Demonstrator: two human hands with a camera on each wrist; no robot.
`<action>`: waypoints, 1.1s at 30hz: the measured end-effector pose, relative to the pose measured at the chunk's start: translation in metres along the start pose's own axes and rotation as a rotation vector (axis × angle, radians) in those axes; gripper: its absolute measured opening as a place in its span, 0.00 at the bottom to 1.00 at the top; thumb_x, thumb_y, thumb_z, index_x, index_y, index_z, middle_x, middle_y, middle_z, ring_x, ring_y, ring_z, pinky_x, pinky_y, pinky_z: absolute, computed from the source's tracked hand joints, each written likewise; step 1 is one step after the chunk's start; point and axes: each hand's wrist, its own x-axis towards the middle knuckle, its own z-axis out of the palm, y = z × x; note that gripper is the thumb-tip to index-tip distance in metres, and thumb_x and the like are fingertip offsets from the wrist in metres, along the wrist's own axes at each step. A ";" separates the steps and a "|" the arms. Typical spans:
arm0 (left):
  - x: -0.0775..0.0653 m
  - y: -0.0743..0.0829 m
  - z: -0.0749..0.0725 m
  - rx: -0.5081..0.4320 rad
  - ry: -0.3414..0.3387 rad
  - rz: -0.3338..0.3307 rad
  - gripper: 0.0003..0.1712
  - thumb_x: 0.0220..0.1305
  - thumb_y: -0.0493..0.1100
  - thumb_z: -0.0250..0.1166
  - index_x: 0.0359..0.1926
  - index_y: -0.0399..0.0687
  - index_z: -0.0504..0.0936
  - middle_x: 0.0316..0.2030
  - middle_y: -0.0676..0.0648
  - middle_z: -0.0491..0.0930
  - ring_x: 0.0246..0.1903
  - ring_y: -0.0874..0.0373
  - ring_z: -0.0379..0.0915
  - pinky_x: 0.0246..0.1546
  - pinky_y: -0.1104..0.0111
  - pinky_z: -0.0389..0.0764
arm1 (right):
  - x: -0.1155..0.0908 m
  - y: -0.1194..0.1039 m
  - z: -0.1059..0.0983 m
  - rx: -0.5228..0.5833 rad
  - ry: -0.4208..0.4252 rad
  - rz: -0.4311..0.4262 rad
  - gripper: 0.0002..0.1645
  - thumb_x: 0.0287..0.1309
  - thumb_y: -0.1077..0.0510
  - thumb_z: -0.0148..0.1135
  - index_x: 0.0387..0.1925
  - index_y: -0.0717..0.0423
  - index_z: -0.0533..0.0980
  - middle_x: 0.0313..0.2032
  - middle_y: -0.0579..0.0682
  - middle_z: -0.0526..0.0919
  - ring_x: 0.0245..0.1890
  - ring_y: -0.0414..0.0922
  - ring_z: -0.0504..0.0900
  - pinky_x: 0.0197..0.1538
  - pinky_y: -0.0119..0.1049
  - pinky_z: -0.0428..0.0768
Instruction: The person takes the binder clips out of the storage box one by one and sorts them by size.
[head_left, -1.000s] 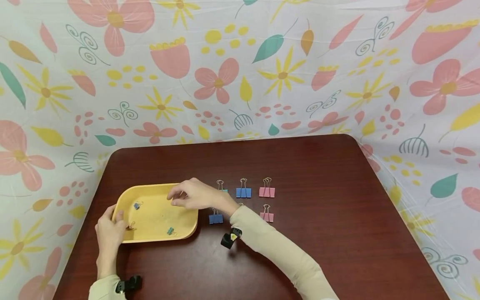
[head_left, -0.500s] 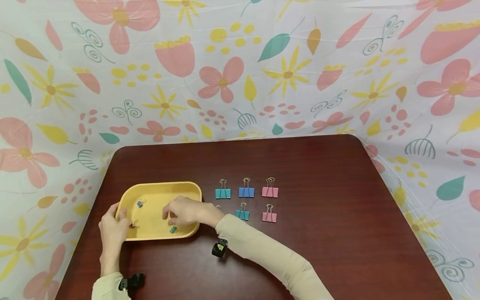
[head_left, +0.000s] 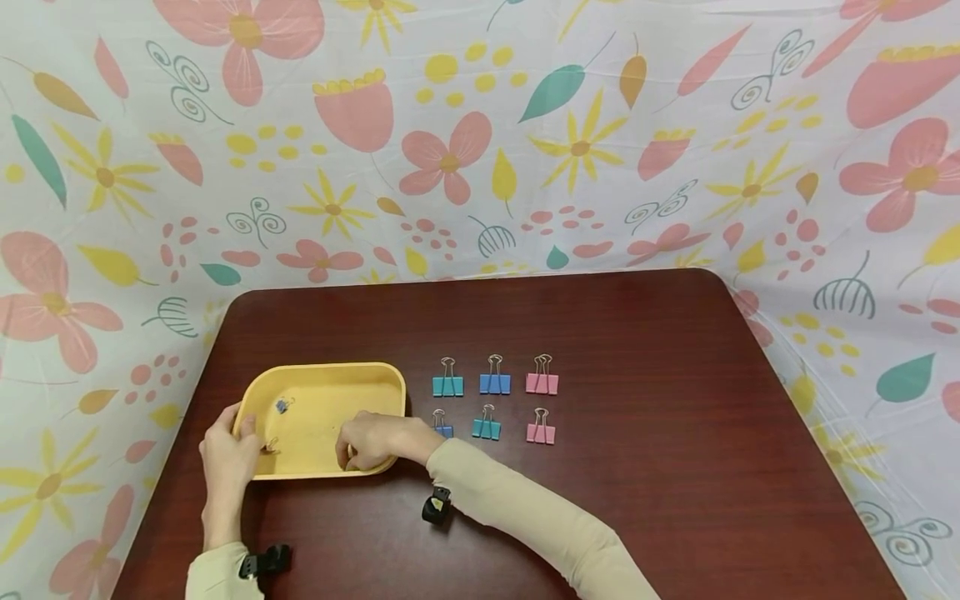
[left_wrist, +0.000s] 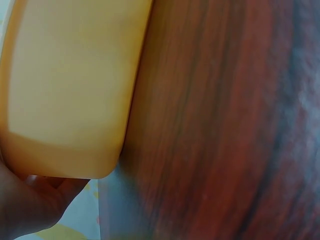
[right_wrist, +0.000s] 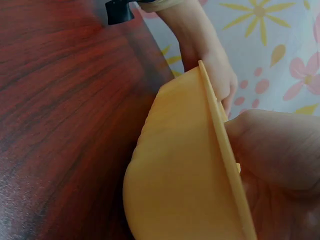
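A yellow tray [head_left: 315,421] stands on the table's left side, its near-left rim gripped by my left hand [head_left: 228,454], thumb inside the edge. Over the tray's near-right part, my right hand [head_left: 375,440] reaches down with bent fingers. Its fingertips are hidden, as is the small teal binder clip seen there earlier, so I cannot tell whether they pinch it. Further left in the tray lie a small blue binder clip [head_left: 282,406] and a small dark, brownish clip [head_left: 267,448]. The right wrist view shows the tray's outer wall [right_wrist: 170,170] hiding those fingers.
Right of the tray, binder clips stand in two rows: teal [head_left: 447,387], blue [head_left: 495,384] and pink [head_left: 542,383] behind; blue [head_left: 444,431], teal [head_left: 486,429] and pink [head_left: 540,434] in front. A flowered cloth [head_left: 450,208] hangs behind the dark wooden table [head_left: 645,400].
My right hand has moved from above the tray's far-right part toward its near edge and down, covering the small teal clip. My left hand keeps its grip on the tray.
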 end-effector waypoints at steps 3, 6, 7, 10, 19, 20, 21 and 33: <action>0.000 0.000 0.000 0.003 0.003 0.003 0.22 0.76 0.42 0.52 0.64 0.36 0.76 0.52 0.26 0.80 0.46 0.37 0.76 0.40 0.55 0.72 | 0.001 0.002 0.003 0.034 0.014 0.006 0.05 0.63 0.56 0.68 0.35 0.43 0.88 0.35 0.36 0.87 0.37 0.33 0.80 0.40 0.21 0.73; 0.000 0.001 0.000 0.001 -0.003 0.001 0.22 0.76 0.42 0.52 0.64 0.36 0.76 0.52 0.26 0.80 0.46 0.37 0.76 0.40 0.55 0.72 | 0.000 0.003 0.005 0.056 0.044 0.012 0.05 0.61 0.56 0.70 0.32 0.43 0.88 0.33 0.36 0.87 0.35 0.32 0.79 0.38 0.20 0.72; 0.000 0.001 0.000 0.001 -0.003 -0.001 0.22 0.76 0.42 0.52 0.64 0.37 0.76 0.52 0.26 0.80 0.46 0.37 0.76 0.40 0.55 0.72 | 0.000 0.004 0.006 0.061 0.055 0.014 0.05 0.60 0.58 0.70 0.31 0.43 0.88 0.32 0.35 0.87 0.34 0.32 0.79 0.37 0.19 0.72; 0.000 0.001 0.000 -0.002 -0.005 -0.005 0.22 0.76 0.41 0.52 0.64 0.37 0.76 0.52 0.26 0.80 0.46 0.37 0.76 0.40 0.56 0.72 | -0.001 0.005 0.007 0.044 0.100 0.008 0.09 0.54 0.63 0.70 0.27 0.43 0.88 0.29 0.34 0.86 0.33 0.31 0.79 0.35 0.18 0.72; -0.001 0.001 0.001 -0.002 -0.001 -0.012 0.22 0.76 0.41 0.52 0.64 0.36 0.76 0.52 0.26 0.80 0.47 0.37 0.75 0.40 0.55 0.71 | -0.004 0.007 0.008 0.163 0.267 -0.015 0.13 0.48 0.69 0.67 0.23 0.46 0.85 0.25 0.34 0.83 0.27 0.28 0.74 0.32 0.17 0.70; -0.002 0.001 0.002 -0.002 0.000 -0.011 0.22 0.76 0.41 0.52 0.64 0.36 0.76 0.52 0.26 0.80 0.46 0.37 0.76 0.40 0.55 0.72 | -0.006 0.008 0.007 0.189 0.281 -0.020 0.14 0.49 0.70 0.66 0.24 0.46 0.85 0.26 0.35 0.84 0.26 0.27 0.74 0.33 0.17 0.70; -0.002 0.001 0.002 -0.002 0.001 -0.009 0.22 0.76 0.41 0.52 0.64 0.36 0.76 0.52 0.26 0.80 0.46 0.37 0.76 0.40 0.55 0.72 | -0.008 0.009 0.006 0.210 0.293 -0.026 0.14 0.49 0.70 0.65 0.24 0.46 0.85 0.26 0.35 0.85 0.26 0.26 0.74 0.33 0.16 0.71; -0.002 0.002 0.000 0.007 0.019 0.005 0.21 0.75 0.40 0.52 0.63 0.36 0.77 0.51 0.27 0.81 0.45 0.38 0.78 0.33 0.70 0.70 | -0.043 0.028 -0.014 0.398 0.369 -0.137 0.10 0.57 0.71 0.65 0.33 0.54 0.86 0.31 0.42 0.88 0.31 0.26 0.79 0.40 0.17 0.76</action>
